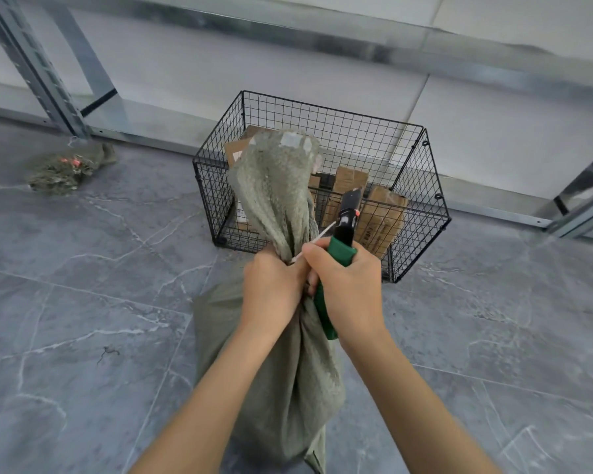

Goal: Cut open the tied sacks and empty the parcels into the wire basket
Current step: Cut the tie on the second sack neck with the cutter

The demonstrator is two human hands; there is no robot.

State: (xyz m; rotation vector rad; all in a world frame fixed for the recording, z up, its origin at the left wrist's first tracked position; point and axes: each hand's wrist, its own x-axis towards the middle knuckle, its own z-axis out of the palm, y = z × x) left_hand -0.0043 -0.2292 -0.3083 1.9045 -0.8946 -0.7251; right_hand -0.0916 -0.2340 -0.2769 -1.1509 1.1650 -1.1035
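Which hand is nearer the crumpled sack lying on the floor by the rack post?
Left. The left hand grips the tied sack at its neck, on the side towards the crumpled sack; the right hand, holding green cutters, is beyond it, farther right.

Left hand gripping the gathered neck of a grey-green sack, right hand holding green-handled cutters just beside the left fingers, white tie sticking out between the two hands' fingers, wire basket holding brown parcels beyond the fingertips.
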